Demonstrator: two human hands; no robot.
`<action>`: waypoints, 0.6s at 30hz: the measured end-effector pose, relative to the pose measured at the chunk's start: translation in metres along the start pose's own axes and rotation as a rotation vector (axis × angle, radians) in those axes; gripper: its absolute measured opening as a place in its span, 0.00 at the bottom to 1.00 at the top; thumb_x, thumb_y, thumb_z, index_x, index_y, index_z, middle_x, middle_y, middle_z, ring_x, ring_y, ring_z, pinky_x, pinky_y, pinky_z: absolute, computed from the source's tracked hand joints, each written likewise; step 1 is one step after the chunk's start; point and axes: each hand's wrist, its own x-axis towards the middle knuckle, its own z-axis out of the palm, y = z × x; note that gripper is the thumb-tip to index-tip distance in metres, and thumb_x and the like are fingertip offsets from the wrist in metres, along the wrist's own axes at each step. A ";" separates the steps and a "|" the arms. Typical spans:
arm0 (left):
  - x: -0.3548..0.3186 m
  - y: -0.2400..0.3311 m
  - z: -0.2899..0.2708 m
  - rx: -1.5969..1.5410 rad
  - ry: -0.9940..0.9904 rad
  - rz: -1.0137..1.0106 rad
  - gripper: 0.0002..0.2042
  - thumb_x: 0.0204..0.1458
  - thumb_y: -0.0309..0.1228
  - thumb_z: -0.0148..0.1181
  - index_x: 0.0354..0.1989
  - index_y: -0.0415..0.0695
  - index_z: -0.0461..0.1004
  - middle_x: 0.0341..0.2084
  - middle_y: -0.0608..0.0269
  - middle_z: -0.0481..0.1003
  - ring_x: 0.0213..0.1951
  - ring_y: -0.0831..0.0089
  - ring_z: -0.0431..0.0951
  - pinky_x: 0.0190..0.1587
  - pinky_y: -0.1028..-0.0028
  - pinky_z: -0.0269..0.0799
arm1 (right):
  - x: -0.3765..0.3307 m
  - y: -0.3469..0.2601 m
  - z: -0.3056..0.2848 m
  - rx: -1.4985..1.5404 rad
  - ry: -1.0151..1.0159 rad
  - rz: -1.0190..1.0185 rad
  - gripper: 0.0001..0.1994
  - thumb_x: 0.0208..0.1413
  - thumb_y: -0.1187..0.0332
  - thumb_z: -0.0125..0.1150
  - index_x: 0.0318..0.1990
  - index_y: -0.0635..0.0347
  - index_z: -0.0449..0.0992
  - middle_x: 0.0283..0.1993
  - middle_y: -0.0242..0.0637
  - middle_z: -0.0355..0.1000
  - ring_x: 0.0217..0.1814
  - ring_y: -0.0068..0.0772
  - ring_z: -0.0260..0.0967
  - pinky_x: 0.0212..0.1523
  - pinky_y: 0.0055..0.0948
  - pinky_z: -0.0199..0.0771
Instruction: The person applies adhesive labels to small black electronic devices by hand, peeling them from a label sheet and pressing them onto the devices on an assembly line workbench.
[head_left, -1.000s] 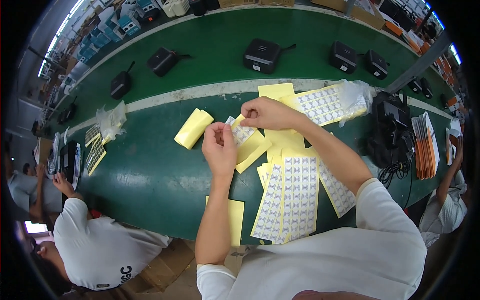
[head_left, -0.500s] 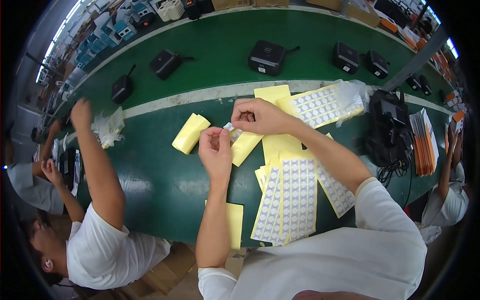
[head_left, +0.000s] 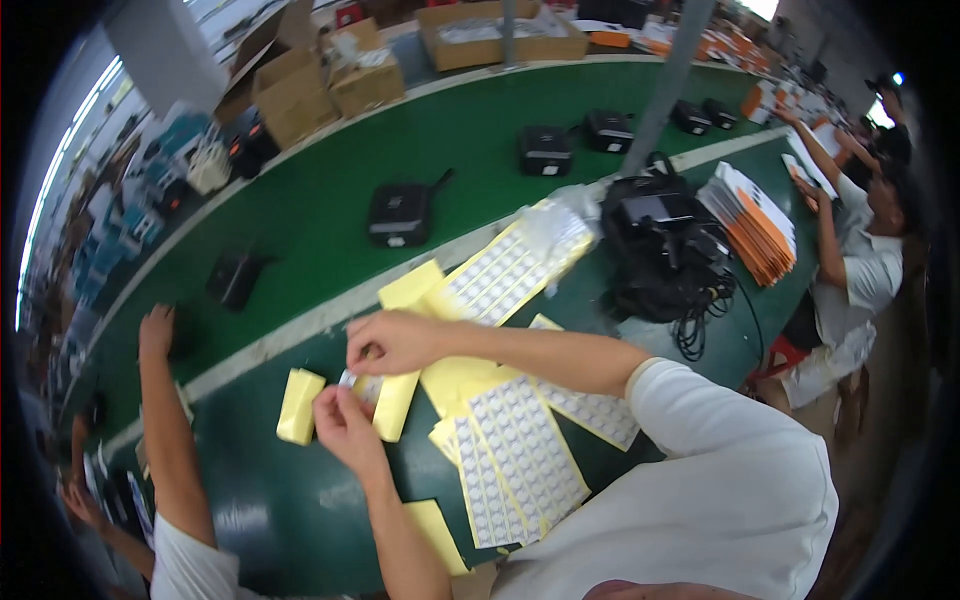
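Both my hands meet over the table, fingertips pinched close around a small white sticker (head_left: 348, 379). My left hand (head_left: 348, 428) is closed at the sticker's lower side. From above, my right hand (head_left: 392, 343) pinches at its upper edge. Just beside and partly beneath them lies a folded yellow backing sheet (head_left: 398, 408). To the left rests another folded yellow sheet (head_left: 300, 408). Sheets of printed white labels (head_left: 525, 440) fan out to the right, and a thicker label stack (head_left: 500, 275) lies farther back, partly covered by clear plastic (head_left: 555, 235).
A green conveyor (head_left: 320, 215) carries black cases, one being a boxy case (head_left: 400, 213) with a strap. A black bag (head_left: 650, 260) with cables and a stack of orange-white packets (head_left: 750, 220) stand right. A co-worker's arm (head_left: 170, 420) reaches in at left; other people sit right.
The view has swung to the right, so the table and cases appear shifted left and tilted. My hands keep their pinch at the sticker. The left co-worker's hand is now over the conveyor.
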 end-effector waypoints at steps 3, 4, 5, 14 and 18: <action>0.000 -0.004 0.005 0.068 -0.029 0.035 0.04 0.60 0.27 0.49 0.35 0.40 0.66 0.23 0.69 0.66 0.22 0.84 0.63 0.23 0.83 0.60 | -0.006 0.003 -0.003 -0.039 0.027 -0.050 0.05 0.49 0.69 0.61 0.30 0.61 0.78 0.29 0.35 0.69 0.28 0.31 0.69 0.29 0.28 0.67; 0.000 -0.005 0.004 0.080 -0.037 0.057 0.05 0.60 0.27 0.49 0.34 0.40 0.66 0.22 0.69 0.66 0.22 0.84 0.63 0.23 0.82 0.60 | -0.007 0.003 -0.002 -0.048 0.031 -0.066 0.06 0.48 0.68 0.61 0.30 0.60 0.78 0.29 0.36 0.70 0.28 0.33 0.70 0.29 0.30 0.68; 0.000 -0.008 0.001 0.100 -0.025 0.076 0.05 0.60 0.27 0.49 0.34 0.39 0.66 0.22 0.68 0.66 0.22 0.83 0.63 0.24 0.82 0.60 | -0.007 0.002 -0.001 -0.061 0.023 -0.047 0.06 0.48 0.67 0.60 0.29 0.60 0.78 0.29 0.36 0.70 0.29 0.36 0.70 0.30 0.32 0.68; -0.002 0.004 0.009 0.157 0.009 0.092 0.07 0.61 0.30 0.49 0.35 0.38 0.66 0.20 0.68 0.64 0.20 0.82 0.62 0.23 0.82 0.59 | -0.005 -0.005 -0.002 -0.049 0.040 0.002 0.07 0.48 0.67 0.59 0.26 0.61 0.77 0.29 0.35 0.70 0.31 0.37 0.70 0.32 0.35 0.68; -0.001 0.003 0.008 0.134 0.015 0.043 0.08 0.62 0.33 0.49 0.38 0.40 0.66 0.22 0.70 0.63 0.24 0.84 0.61 0.25 0.83 0.57 | -0.006 -0.001 -0.002 -0.053 0.073 -0.048 0.08 0.49 0.67 0.58 0.25 0.61 0.76 0.28 0.35 0.70 0.32 0.37 0.69 0.32 0.35 0.68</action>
